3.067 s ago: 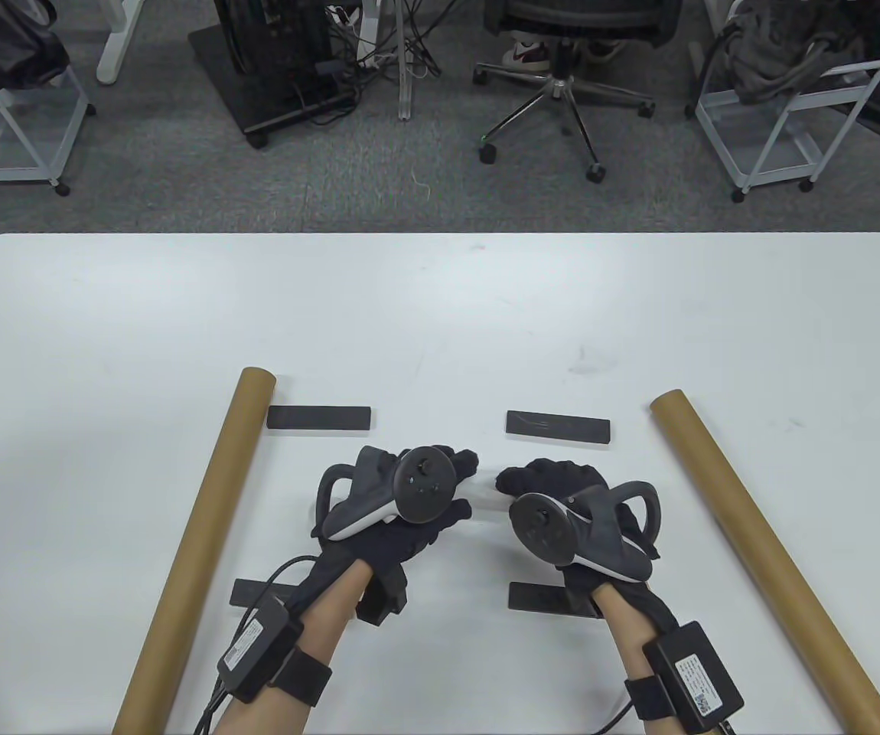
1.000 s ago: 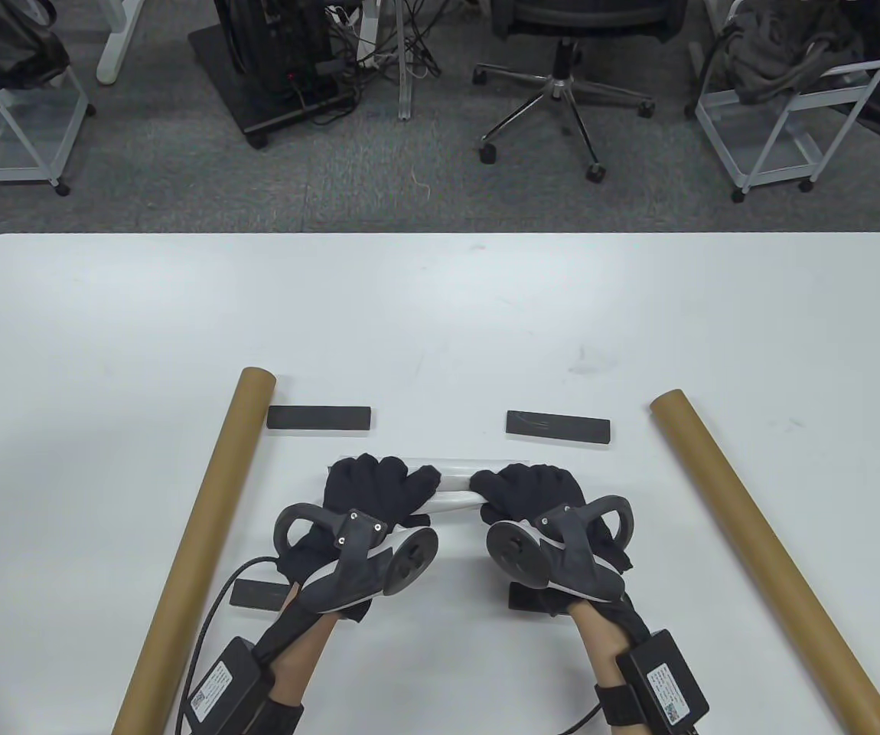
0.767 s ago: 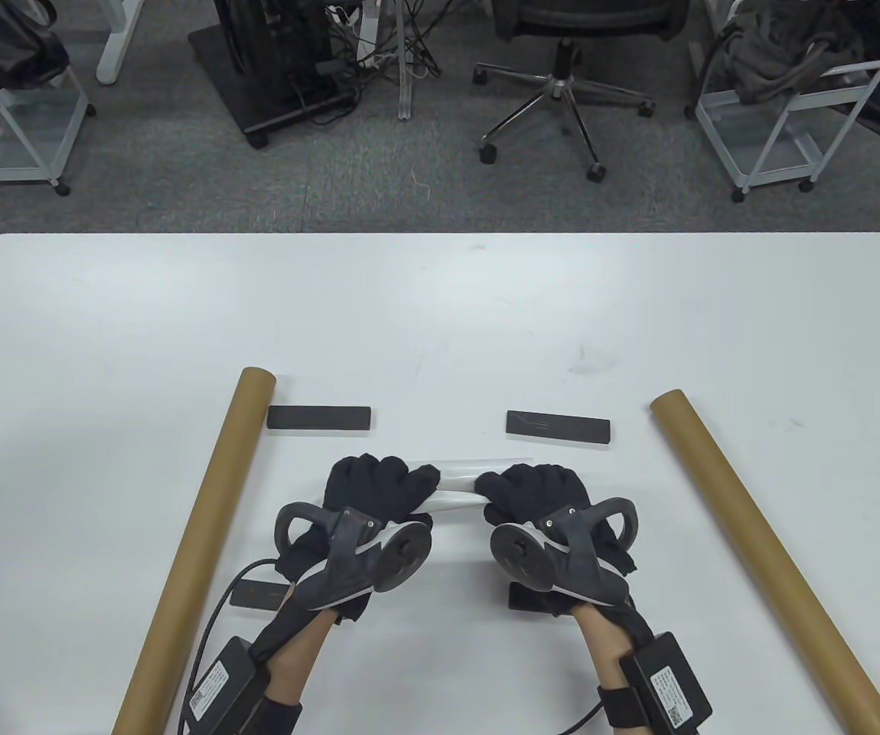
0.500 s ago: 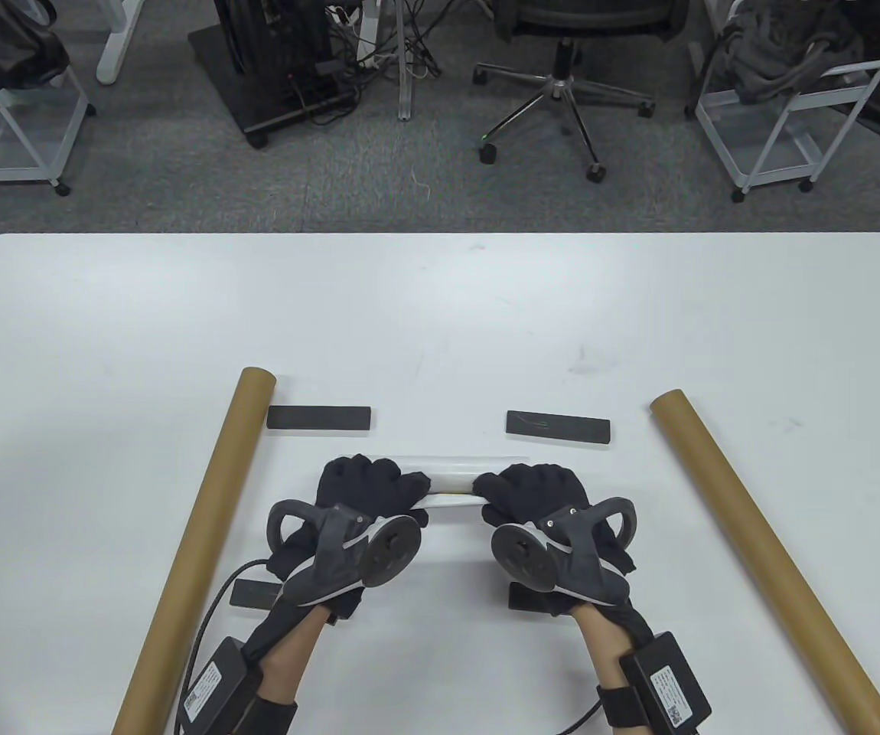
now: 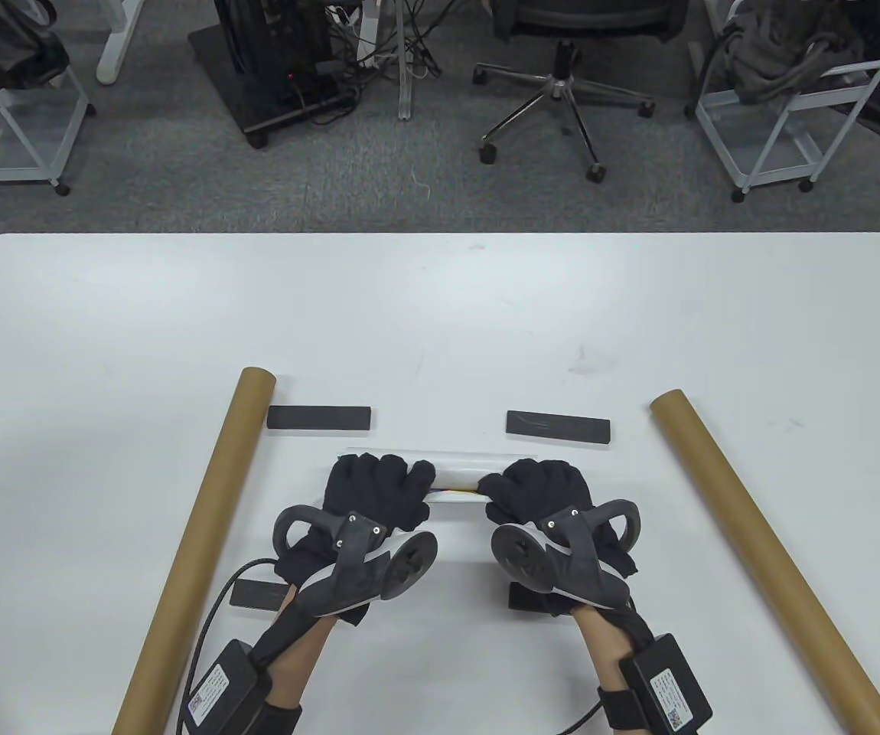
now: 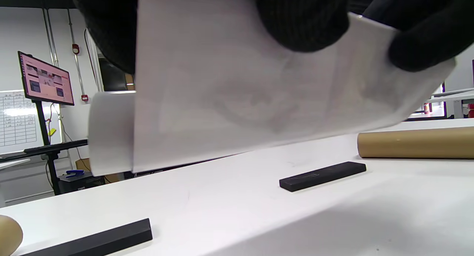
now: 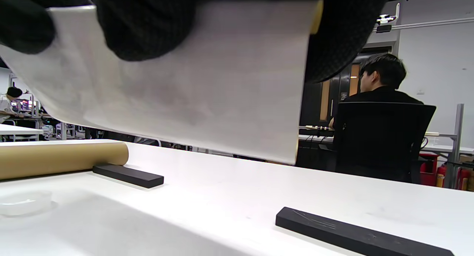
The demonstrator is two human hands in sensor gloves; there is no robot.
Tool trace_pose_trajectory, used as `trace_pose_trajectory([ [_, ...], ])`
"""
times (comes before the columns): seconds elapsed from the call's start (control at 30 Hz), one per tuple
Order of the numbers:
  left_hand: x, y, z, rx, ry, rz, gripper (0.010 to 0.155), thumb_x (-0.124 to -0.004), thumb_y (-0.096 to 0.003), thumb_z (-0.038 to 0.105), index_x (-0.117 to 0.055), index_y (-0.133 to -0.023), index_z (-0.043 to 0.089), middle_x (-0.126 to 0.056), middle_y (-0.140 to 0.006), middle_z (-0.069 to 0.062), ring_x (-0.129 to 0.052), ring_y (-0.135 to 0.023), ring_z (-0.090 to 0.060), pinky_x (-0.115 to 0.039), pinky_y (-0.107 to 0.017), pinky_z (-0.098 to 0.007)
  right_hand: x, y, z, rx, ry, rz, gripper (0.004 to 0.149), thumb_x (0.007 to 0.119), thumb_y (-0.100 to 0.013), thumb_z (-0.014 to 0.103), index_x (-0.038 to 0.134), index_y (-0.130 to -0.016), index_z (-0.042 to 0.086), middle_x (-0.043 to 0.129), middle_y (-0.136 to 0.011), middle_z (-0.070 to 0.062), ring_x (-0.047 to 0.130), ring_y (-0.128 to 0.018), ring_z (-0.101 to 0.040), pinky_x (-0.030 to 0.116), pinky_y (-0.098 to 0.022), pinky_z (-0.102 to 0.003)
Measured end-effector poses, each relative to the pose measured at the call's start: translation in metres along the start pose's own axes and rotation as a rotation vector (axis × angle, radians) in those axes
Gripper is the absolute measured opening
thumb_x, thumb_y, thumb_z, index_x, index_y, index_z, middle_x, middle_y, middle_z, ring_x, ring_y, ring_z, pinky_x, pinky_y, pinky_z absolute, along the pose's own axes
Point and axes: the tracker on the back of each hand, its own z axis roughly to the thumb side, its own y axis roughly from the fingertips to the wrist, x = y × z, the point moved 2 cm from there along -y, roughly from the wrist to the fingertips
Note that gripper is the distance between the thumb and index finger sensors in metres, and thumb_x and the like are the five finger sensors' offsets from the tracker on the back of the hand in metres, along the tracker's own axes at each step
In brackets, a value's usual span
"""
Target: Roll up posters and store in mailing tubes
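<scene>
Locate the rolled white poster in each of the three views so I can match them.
Table view: poster lies crosswise near the bottom centre, gripped by the left hand and right hand.
Left wrist view: poster fills the upper middle, above the table.
Right wrist view: poster fills the upper left and centre.
Shared landmark: the far right black bar.

We see our working lane walled by two long brown cardboard mailing tubes, one on the left (image 5: 193, 547) and one on the right (image 5: 773, 559), each running slantwise toward the near edge. Inside that lane, flat black rectangular bars block the way: two beyond our hands, far left (image 5: 319, 418) and far right (image 5: 558, 426), and two close by the wrists, near left (image 5: 256, 595) and near right (image 5: 533, 597). Between the far bars a gap opens onto bare white tabletop (image 5: 440, 306)
</scene>
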Motion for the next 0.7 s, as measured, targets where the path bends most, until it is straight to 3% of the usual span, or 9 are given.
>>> trace_pose_trajectory([
  [0.03, 0.000, 0.000, -0.001, 0.000, 0.007, 0.009, 0.057, -0.072, -0.0512, 0.044, -0.069, -0.107, 0.036, -0.090, -0.083, 0.010, -0.094, -0.074, -0.019, -0.074, -0.078, -0.051, 0.000, 0.000, 0.000, 0.000, 0.006, -0.013, 0.044, 0.078, -0.040, 0.035, 0.083, -0.082, 0.024, 0.092, -0.071, 0.000, 0.097, -0.059, -0.024, 0.078, -0.061, -0.056],
  [0.17, -0.003, -0.001, -0.004, 0.010, 0.022, 0.000, 0.041, -0.071, -0.0515, 0.043, -0.082, -0.091, 0.038, -0.093, -0.081, 0.013, -0.097, -0.075, -0.018, -0.075, -0.077, -0.049, 0.001, -0.002, -0.001, -0.003, 0.047, -0.026, 0.047, 0.081, -0.037, 0.037, 0.083, -0.082, 0.024, 0.096, -0.068, 0.004, 0.102, -0.056, -0.019, 0.083, -0.059, -0.051],
  [0.27, -0.009, -0.003, -0.002, 0.011, 0.008, -0.021, 0.042, -0.068, -0.0530, 0.041, -0.082, -0.092, 0.037, -0.096, -0.084, 0.013, -0.101, -0.074, -0.017, -0.078, -0.076, -0.047, 0.004, -0.002, -0.004, 0.008, 0.031, -0.014, 0.047, 0.079, -0.040, 0.034, 0.081, -0.085, 0.023, 0.098, -0.073, 0.003, 0.104, -0.060, -0.020, 0.084, -0.059, -0.050],
  [0.37, -0.012, -0.004, 0.000, 0.011, 0.019, -0.030, 0.042, -0.063, -0.0553, 0.037, -0.077, -0.095, 0.034, -0.094, -0.084, 0.009, -0.099, -0.069, -0.018, -0.077, -0.075, -0.049, 0.008, -0.002, -0.004, 0.001, -0.006, 0.031, 0.045, 0.071, -0.047, 0.025, 0.074, -0.091, 0.019, 0.092, -0.079, -0.002, 0.099, -0.065, -0.026, 0.078, -0.062, -0.056],
  [0.47, -0.011, -0.005, 0.000, 0.001, 0.045, -0.045, 0.043, -0.057, -0.0571, 0.037, -0.072, -0.098, 0.032, -0.088, -0.083, 0.006, -0.091, -0.066, -0.020, -0.073, -0.077, -0.053, 0.011, -0.003, -0.004, 0.007, -0.029, 0.073, 0.044, 0.063, -0.050, 0.022, 0.069, -0.094, 0.016, 0.086, -0.079, -0.007, 0.092, -0.061, -0.030, 0.071, -0.063, -0.063],
  [0.5, -0.011, -0.005, -0.001, 0.004, 0.054, -0.047, 0.043, -0.059, -0.0567, 0.040, -0.071, -0.098, 0.031, -0.087, -0.082, 0.006, -0.090, -0.065, -0.020, -0.073, -0.077, -0.053, 0.012, -0.003, -0.004, 0.006, -0.021, 0.091, 0.044, 0.061, -0.052, 0.022, 0.065, -0.096, 0.015, 0.083, -0.079, -0.008, 0.088, -0.062, -0.032, 0.067, -0.064, -0.065],
  [0.57, -0.012, -0.006, 0.000, 0.009, 0.033, -0.063, 0.047, -0.073, -0.0508, 0.049, -0.067, -0.095, 0.033, -0.084, -0.080, 0.008, -0.087, -0.064, -0.018, -0.072, -0.077, -0.053, 0.013, -0.003, -0.002, -0.010, -0.009, 0.115, 0.044, 0.056, -0.054, 0.023, 0.060, -0.097, 0.014, 0.078, -0.080, -0.009, 0.084, -0.061, -0.033, 0.064, -0.065, -0.067],
  [0.7, -0.014, -0.006, 0.000, 0.010, -0.072, -0.052, 0.035, -0.084, -0.0436, 0.051, -0.078, -0.074, 0.036, -0.089, -0.068, 0.013, -0.092, -0.060, -0.016, -0.076, -0.075, -0.051, 0.014, -0.003, 0.004, -0.052, -0.006, 0.137, 0.045, 0.057, -0.055, 0.029, 0.059, -0.098, 0.016, 0.076, -0.079, -0.009, 0.082, -0.059, -0.033, 0.063, -0.065, -0.068],
])
